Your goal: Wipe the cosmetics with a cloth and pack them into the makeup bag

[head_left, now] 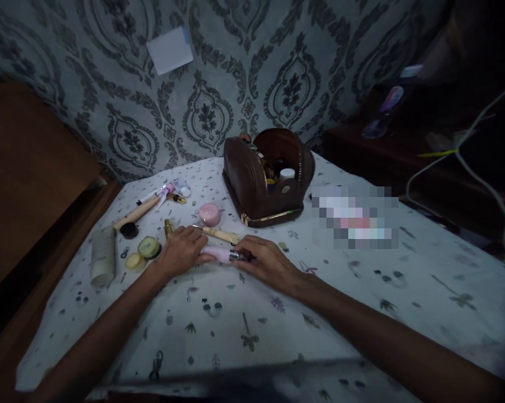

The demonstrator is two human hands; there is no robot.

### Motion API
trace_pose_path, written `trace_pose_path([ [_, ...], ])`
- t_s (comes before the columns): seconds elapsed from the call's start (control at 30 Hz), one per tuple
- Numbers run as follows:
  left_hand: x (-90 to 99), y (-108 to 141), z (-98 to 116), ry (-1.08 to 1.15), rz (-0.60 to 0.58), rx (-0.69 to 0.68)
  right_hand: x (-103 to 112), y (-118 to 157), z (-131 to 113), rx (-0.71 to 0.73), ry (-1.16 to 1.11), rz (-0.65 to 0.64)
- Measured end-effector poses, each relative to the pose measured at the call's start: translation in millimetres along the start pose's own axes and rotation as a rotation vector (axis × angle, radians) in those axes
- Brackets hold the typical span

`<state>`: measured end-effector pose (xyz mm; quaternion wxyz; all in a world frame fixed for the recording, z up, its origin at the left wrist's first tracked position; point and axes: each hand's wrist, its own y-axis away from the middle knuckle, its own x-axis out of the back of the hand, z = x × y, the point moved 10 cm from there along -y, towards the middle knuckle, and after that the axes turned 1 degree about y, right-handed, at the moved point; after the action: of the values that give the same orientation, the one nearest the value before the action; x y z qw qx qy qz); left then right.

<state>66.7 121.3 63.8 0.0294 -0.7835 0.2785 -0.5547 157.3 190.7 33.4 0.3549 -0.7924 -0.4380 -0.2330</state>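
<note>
Low over the printed cloth, a makeup brush [217, 253] with a pale pink handle, silver collar and dark reddish tip lies level between my hands. My left hand [183, 249] is closed around the handle end. Fingers of my right hand [269, 260] close on the collar and dark tip, partly covering them. Just behind the brush is a cream-coloured slim stick [218, 234]. A round pink case [209, 214] sits farther back. Close to my left hand are a gold-coloured tube [168, 226], an open jar with a greenish top [149, 247] and a small yellow pot [135, 261].
A brown zip bag [246, 184] stands open at the back, filled with cosmetics. On the left are a grey-beige tube [103, 254], a black lid [128, 230] and several slim items. A pixelated patch covers something at right. Beyond the table's right side are a bottle [386, 109] and cable [481, 193].
</note>
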Motion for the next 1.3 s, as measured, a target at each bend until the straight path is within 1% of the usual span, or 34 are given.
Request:
trace_pose_path([
  [0.07,1.2,-10,18,-0.006,0.031,-0.012,0,0,0,0.005,0.008,0.003],
  [0.17,-0.2,-24,43,0.017,0.043,-0.010,-3,-1,1,-0.002,0.008,-0.011],
  [0.23,-1.9,-28,49,0.020,0.035,-0.004,-4,-1,1,-0.013,0.000,-0.016],
  [0.27,-2.7,-27,49,0.013,0.029,-0.003,-3,-1,2,-0.021,-0.001,-0.013],
  [0.33,-4.7,-22,40,-0.006,0.007,0.003,-3,-1,3,-0.040,0.001,-0.009],
  [0.43,-9.9,-5,11,-0.044,-0.048,0.060,-3,-1,6,-0.084,0.003,-0.027],
  [0.57,-22.2,19,-33,-0.033,-0.162,0.259,-4,0,9,-0.128,-0.002,-0.056],
  [0.63,-28.6,26,-47,0.045,-0.199,0.354,-4,0,9,-0.117,0.010,-0.047],
  [0.7,-33.2,28,-54,0.127,-0.206,0.407,-4,0,6,-0.077,0.032,-0.037],
  [0.77,-34.9,27,-57,0.172,-0.188,0.436,-5,1,3,-0.036,0.049,-0.034],
  [0.9,-33.2,28,-66,0.179,-0.146,0.494,-6,1,0,-0.004,0.066,-0.031],
  [1.0,-26.7,30,-69,0.144,-0.112,0.525,-5,1,-4,0.007,0.063,-0.039],
  [1.07,-20.9,26,-60,0.109,-0.091,0.505,-5,0,-6,-0.002,0.047,-0.045],
  [1.1,-17.2,21,-50,0.091,-0.072,0.467,-4,0,-6,-0.017,0.036,-0.045],
  [1.13,-12.8,15,-37,0.078,-0.044,0.414,-3,-1,-5,-0.037,0.025,-0.044],
  [1.23,-0.3,-5,11,0.092,0.058,0.213,-2,-1,0,-0.098,-0.028,-0.042],
  [1.3,1.9,-13,36,0.125,0.076,0.120,-3,-1,2,-0.122,-0.092,-0.047],
])
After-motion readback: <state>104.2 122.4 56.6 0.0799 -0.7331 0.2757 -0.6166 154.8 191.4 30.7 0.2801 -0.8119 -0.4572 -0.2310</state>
